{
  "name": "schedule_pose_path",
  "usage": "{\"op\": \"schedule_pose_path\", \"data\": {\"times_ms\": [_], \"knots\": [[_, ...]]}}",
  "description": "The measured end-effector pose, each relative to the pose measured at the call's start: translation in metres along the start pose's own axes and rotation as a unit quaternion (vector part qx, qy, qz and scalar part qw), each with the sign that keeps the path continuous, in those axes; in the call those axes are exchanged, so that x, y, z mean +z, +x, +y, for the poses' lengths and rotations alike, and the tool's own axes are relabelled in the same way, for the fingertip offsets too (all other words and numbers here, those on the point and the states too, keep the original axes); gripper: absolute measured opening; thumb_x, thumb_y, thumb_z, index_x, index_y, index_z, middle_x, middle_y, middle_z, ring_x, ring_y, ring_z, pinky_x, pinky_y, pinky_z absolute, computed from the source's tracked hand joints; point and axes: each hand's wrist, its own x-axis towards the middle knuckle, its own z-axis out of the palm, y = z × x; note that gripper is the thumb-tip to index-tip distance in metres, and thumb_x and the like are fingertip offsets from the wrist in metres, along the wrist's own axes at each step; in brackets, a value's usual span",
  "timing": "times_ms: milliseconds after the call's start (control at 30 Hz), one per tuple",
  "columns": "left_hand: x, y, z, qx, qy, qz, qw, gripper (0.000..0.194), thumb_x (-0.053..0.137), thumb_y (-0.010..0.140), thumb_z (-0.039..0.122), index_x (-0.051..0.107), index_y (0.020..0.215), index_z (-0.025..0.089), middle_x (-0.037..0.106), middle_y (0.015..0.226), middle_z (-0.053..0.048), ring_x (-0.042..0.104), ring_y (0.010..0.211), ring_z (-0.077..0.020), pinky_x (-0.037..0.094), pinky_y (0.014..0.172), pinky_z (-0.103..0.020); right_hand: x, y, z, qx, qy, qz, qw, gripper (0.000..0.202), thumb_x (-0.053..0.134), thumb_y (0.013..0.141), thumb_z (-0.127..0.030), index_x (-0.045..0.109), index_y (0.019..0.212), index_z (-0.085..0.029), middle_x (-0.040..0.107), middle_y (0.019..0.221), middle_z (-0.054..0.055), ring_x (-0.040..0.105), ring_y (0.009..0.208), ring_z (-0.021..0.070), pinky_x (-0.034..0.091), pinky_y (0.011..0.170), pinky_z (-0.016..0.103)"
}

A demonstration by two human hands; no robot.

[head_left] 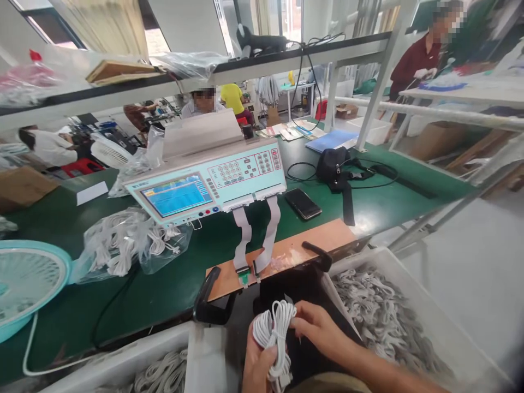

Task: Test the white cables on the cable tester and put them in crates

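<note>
A coiled bundle of white cable (276,333) is in front of my body, below the table's front edge. My left hand (257,360) is wrapped round it from the left, with the thumb across the coils. A pale connector (282,380) hangs at the bundle's lower end. My right hand (313,323) pinches the bundle's upper right side; what exactly lies between its fingertips is partly hidden. Just beyond, two small connector boards (244,277) sit on an orange wooden board (282,259), joined by grey ribbon cables (268,232) to a light-blue cable tester (208,180) with a lit screen.
White bins of cables stand at right (409,327) and lower left (159,376). Black clamps (208,297) hold the board. On the green table lie a phone (303,203), a black pouch (332,166), bagged cables (118,240) and a turquoise fan (28,284). Several people work beyond.
</note>
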Motion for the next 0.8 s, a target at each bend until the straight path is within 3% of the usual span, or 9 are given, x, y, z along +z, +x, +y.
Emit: {"op": "schedule_pose_path", "data": {"times_ms": [67,167,300,400,500,567,667,733,800], "knots": [[0.001,-0.002,-0.005,0.070,0.045,0.002,0.997,0.064,0.078,0.053,0.030,0.050,0.110,0.026,0.068,0.084,-0.001,0.061,0.062,-0.0149,0.046,0.055,-0.022,0.014,0.008,0.004,-0.003,0.097,-0.009,0.995,0.026,0.064,0.076,-0.043,0.059,0.075,-0.017,0.056,0.065,-0.001,0.049,0.058,0.0131,0.039,0.057,0.024],[-0.007,-0.004,-0.009,0.139,0.097,0.002,0.986,0.064,0.081,0.048,0.030,0.053,0.105,0.024,0.068,0.088,-0.003,0.062,0.081,-0.0205,0.047,0.072,-0.026,0.014,0.012,0.004,-0.029,0.155,-0.030,0.987,0.028,0.065,0.076,-0.043,0.055,0.074,-0.017,0.056,0.068,-0.001,0.049,0.063,0.0130,0.039,0.063,0.024],[-0.027,-0.002,0.007,0.131,0.204,-0.018,0.970,0.035,0.075,0.057,0.039,0.058,0.081,0.020,0.056,0.053,0.004,0.048,0.046,-0.0099,0.036,0.046,-0.018,-0.001,0.013,-0.001,-0.045,0.107,-0.051,0.992,0.027,0.062,0.079,-0.041,0.052,0.075,-0.017,0.053,0.069,-0.002,0.047,0.064,0.0125,0.039,0.062,0.023],[-0.034,0.000,0.042,0.195,0.363,0.038,0.910,0.018,0.067,0.071,0.033,0.056,0.066,0.019,0.052,0.052,0.004,0.048,0.048,-0.0098,0.038,0.049,-0.019,-0.007,0.016,-0.003,-0.039,0.016,-0.099,0.994,0.024,0.062,0.080,-0.037,0.052,0.073,-0.016,0.049,0.065,-0.003,0.043,0.060,0.0108,0.034,0.056,0.021],[-0.024,0.002,0.078,0.290,0.456,-0.055,0.839,0.011,0.066,0.072,0.024,0.064,0.083,0.021,0.062,0.098,-0.005,0.059,0.089,-0.0192,0.046,0.081,-0.028,-0.004,0.019,-0.004,-0.058,-0.088,-0.140,0.984,0.016,0.060,0.080,-0.028,0.054,0.073,-0.015,0.048,0.066,-0.004,0.042,0.060,0.0103,0.033,0.055,0.021],[-0.014,0.004,0.090,0.278,0.483,-0.159,0.815,0.020,0.065,0.073,0.019,0.065,0.093,0.022,0.059,0.111,-0.007,0.056,0.102,-0.0213,0.042,0.090,-0.032,0.000,0.021,-0.005,-0.091,-0.156,-0.154,0.971,0.009,0.058,0.081,-0.022,0.055,0.075,-0.015,0.049,0.069,-0.003,0.044,0.062,0.0105,0.034,0.056,0.021],[-0.007,0.010,0.088,0.228,0.487,-0.204,0.818,0.013,0.065,0.071,0.016,0.064,0.083,0.020,0.064,0.088,-0.004,0.059,0.082,-0.0177,0.046,0.075,-0.027,0.008,0.024,-0.008,-0.157,-0.270,-0.141,0.939,0.005,0.055,0.083,-0.020,0.056,0.080,-0.016,0.051,0.072,-0.002,0.045,0.064,0.0119,0.034,0.058,0.022],[-0.008,0.015,0.076,0.201,0.469,-0.149,0.847,0.006,0.067,0.068,0.016,0.064,0.072,0.018,0.062,0.072,0.000,0.057,0.069,-0.0152,0.044,0.065,-0.025,0.013,0.027,-0.010,-0.220,-0.363,-0.109,0.899,0.007,0.049,0.086,-0.020,0.055,0.085,-0.017,0.053,0.076,0.001,0.047,0.067,0.0143,0.036,0.062,0.026],[-0.011,0.021,0.064,0.127,0.397,-0.055,0.907,0.011,0.073,0.061,0.017,0.062,0.063,0.017,0.058,0.060,0.003,0.055,0.062,-0.0143,0.043,0.059,-0.024,0.016,0.032,-0.005,-0.283,-0.440,-0.063,0.850,0.013,0.042,0.090,-0.019,0.055,0.087,-0.017,0.056,0.078,0.004,0.049,0.072,0.0169,0.036,0.068,0.029]]}}
